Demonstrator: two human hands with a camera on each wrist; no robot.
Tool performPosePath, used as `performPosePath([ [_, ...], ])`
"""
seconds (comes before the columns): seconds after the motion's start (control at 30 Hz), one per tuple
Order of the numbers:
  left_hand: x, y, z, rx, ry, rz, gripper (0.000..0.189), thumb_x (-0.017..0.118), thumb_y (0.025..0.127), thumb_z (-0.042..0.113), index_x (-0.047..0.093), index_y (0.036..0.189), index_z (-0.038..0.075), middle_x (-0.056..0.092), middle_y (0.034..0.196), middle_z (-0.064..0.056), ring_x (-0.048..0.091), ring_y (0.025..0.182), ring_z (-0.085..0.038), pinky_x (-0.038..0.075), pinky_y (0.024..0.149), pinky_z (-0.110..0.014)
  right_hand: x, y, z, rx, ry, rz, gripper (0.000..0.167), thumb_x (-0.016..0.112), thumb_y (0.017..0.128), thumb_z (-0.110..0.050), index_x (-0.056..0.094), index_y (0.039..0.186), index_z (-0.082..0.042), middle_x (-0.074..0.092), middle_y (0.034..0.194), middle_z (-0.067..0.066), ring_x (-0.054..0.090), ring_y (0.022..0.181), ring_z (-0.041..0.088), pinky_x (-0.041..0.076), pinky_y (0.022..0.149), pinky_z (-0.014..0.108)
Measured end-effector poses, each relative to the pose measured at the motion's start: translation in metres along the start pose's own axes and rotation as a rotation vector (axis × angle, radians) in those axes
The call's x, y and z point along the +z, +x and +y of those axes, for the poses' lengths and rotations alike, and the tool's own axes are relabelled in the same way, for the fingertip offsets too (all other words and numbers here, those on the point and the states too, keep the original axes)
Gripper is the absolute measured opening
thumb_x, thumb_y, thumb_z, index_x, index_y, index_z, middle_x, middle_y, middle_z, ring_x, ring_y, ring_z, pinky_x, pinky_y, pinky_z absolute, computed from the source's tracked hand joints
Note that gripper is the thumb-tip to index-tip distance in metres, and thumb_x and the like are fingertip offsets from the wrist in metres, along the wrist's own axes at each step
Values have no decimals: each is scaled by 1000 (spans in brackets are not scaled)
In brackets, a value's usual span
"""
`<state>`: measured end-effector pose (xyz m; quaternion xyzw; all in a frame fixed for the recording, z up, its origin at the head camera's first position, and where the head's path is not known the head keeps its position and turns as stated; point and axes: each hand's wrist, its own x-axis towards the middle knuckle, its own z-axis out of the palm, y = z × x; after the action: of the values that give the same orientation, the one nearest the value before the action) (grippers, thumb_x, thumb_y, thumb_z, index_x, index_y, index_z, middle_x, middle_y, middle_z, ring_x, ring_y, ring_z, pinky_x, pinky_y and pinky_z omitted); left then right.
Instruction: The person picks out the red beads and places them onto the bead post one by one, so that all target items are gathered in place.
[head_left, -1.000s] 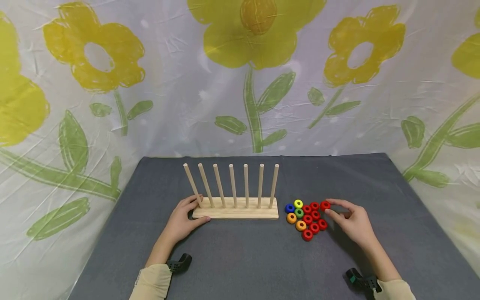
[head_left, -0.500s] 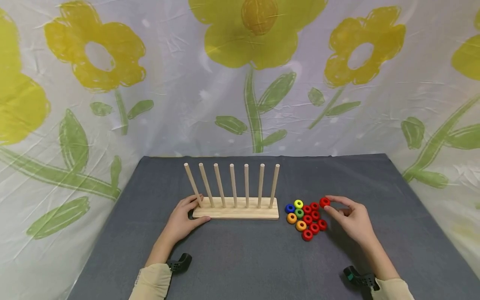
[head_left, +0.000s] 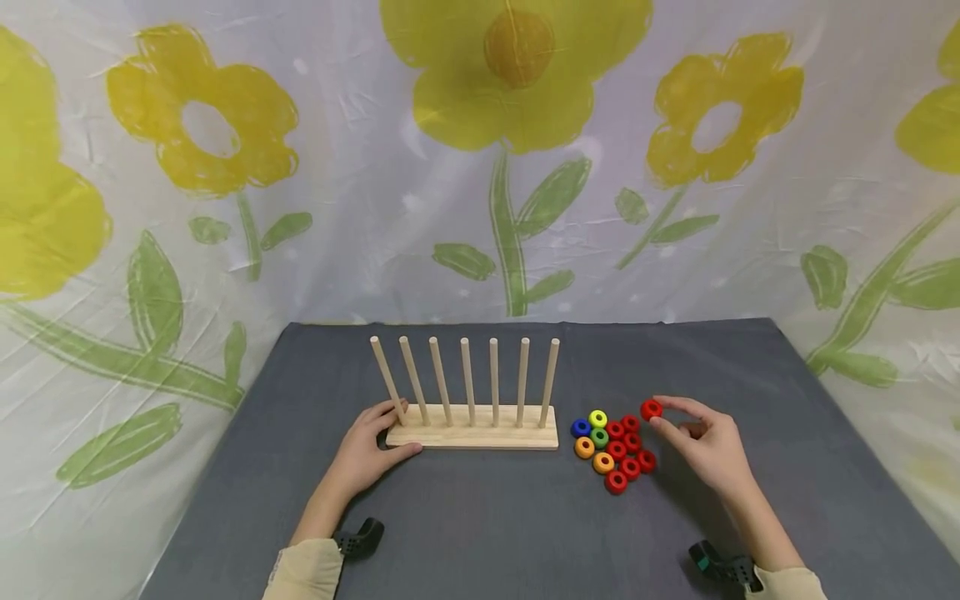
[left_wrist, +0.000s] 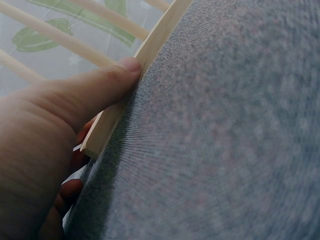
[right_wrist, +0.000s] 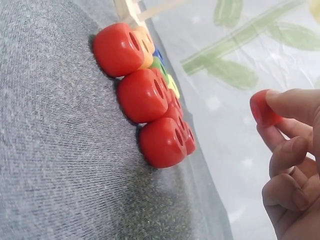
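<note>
My left hand (head_left: 363, 452) grips the left end of a wooden peg rack (head_left: 480, 437), thumb along its front edge and fingers behind. In the left wrist view the thumb (left_wrist: 107, 82) presses the base's edge (left_wrist: 107, 127). Several bare upright pegs (head_left: 494, 383) stand in a row on the base. My right hand (head_left: 708, 446) pinches a red bead (head_left: 651, 409) between thumb and fingertips. The right wrist view shows that red bead (right_wrist: 263, 107) held up off the cloth, apart from the group of beads.
Right of the rack lie several loose red beads (head_left: 617, 451), two orange beads (head_left: 584, 447), a green bead (head_left: 599, 437), a yellow bead (head_left: 597, 418) and a blue bead (head_left: 581, 427). A dark grey cloth (head_left: 480, 533) covers the table; a flowered curtain (head_left: 360, 250) hangs behind.
My right hand has lifted the red bead slightly from beside the other beads. The head view has tilted up a little. The left hand keeps its grip on the rack.
</note>
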<state>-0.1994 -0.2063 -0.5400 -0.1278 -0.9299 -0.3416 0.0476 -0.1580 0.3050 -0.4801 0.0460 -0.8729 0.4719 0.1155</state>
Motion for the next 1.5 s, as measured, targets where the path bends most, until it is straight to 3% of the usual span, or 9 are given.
performPosePath([
  [0.63, 1, 1, 2, 5, -2, -9, 78, 88, 89, 36, 56, 154, 5, 54, 155, -18, 47, 144, -44, 42, 114, -66, -3, -1, -9, -8, -41, 26, 32, 79, 99, -17, 75, 130, -10, 38, 55, -9, 29, 41, 8, 29, 37, 31],
  [0.83, 2, 3, -1, 14, 0, -1, 78, 89, 88, 33, 56, 154, 6, 55, 155, -18, 47, 144, -43, 42, 114, -65, -2, 1, -10, -25, -28, 31, 32, 79, 99, -16, 75, 130, -10, 54, 68, -9, 30, 42, 7, 30, 37, 32],
  [0.97, 2, 2, -2, 10, -6, 3, 79, 89, 88, 33, 56, 154, 6, 54, 155, -18, 47, 144, -42, 42, 115, -66, -2, 2, -11, -26, -18, 27, 32, 79, 99, -16, 75, 130, -10, 50, 63, -6, 30, 42, 7, 30, 37, 32],
  [1.23, 1, -1, -1, 19, 5, 18, 78, 89, 88, 35, 57, 153, 5, 56, 154, -19, 48, 143, -44, 43, 113, -67, -2, 5, -15, -37, -1, 23, 32, 78, 99, -16, 75, 130, -11, 61, 73, -6, 30, 42, 7, 30, 37, 32],
  [1.5, 0, 0, 0, 3, -4, 6, 79, 88, 89, 37, 56, 154, 6, 55, 155, -19, 47, 144, -44, 42, 114, -66, 2, 9, -24, -92, -7, 54, 30, 81, 96, -10, 77, 126, -9, 54, 67, 0, 36, 49, 9, 32, 42, 31],
])
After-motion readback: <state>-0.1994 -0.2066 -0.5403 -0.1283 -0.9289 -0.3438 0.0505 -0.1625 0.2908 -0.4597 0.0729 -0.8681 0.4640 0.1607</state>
